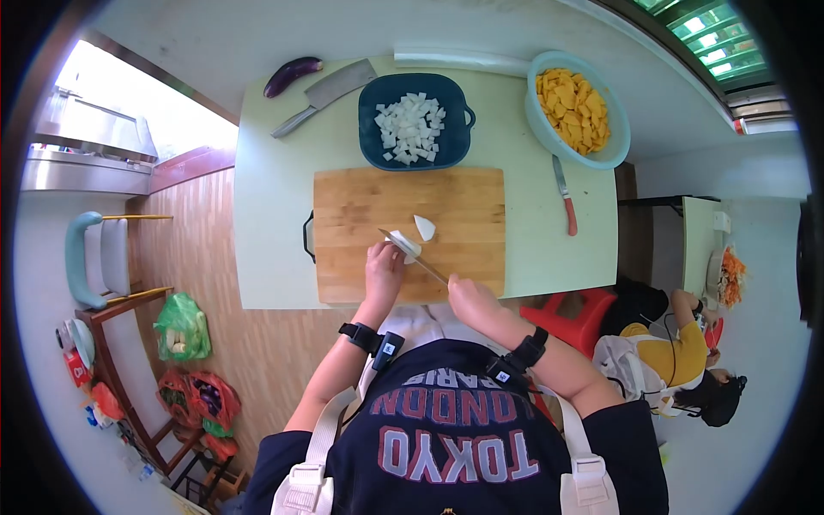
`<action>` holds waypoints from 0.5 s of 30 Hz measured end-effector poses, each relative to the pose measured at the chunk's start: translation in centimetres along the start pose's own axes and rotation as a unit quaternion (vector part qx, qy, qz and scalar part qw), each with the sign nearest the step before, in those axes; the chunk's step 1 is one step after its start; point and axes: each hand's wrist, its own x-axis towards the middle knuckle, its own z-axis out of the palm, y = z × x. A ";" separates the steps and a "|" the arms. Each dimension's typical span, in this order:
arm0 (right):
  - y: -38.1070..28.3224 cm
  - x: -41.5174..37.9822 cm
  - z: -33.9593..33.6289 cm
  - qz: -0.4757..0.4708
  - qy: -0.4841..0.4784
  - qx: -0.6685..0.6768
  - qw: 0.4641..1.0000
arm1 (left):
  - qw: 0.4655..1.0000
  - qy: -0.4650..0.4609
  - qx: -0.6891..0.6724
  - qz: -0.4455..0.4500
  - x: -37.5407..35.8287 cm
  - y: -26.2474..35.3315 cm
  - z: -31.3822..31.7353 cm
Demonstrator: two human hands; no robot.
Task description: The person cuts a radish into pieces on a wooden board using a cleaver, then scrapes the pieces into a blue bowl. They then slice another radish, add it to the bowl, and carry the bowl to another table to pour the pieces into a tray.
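My right hand [472,297] is closed around the handle of a kitchen knife [433,269]. Its blade lies across a white vegetable piece [409,246] on the wooden cutting board [463,199]. With bent fingers, my left hand [384,269] grips that piece from the left side, close to the blade. Just beyond it, a white wedge [424,227] of the same vegetable lies loose on the board. Behind the board stands a dark blue basin [369,137] with many white diced pieces [410,129] inside.
A cleaver [339,86] and an eggplant [293,76] lie at the back left. On the right are a light blue bowl of orange slices [573,110] and a red-handled knife [565,196]. Another person [669,352] works at the far right, near a red stool [571,322].
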 end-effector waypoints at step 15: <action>0.8 4.7 3.3 -0.044 0.079 0.009 0.996 | 1.000 0.000 -0.004 0.008 -0.1 -0.8 0.5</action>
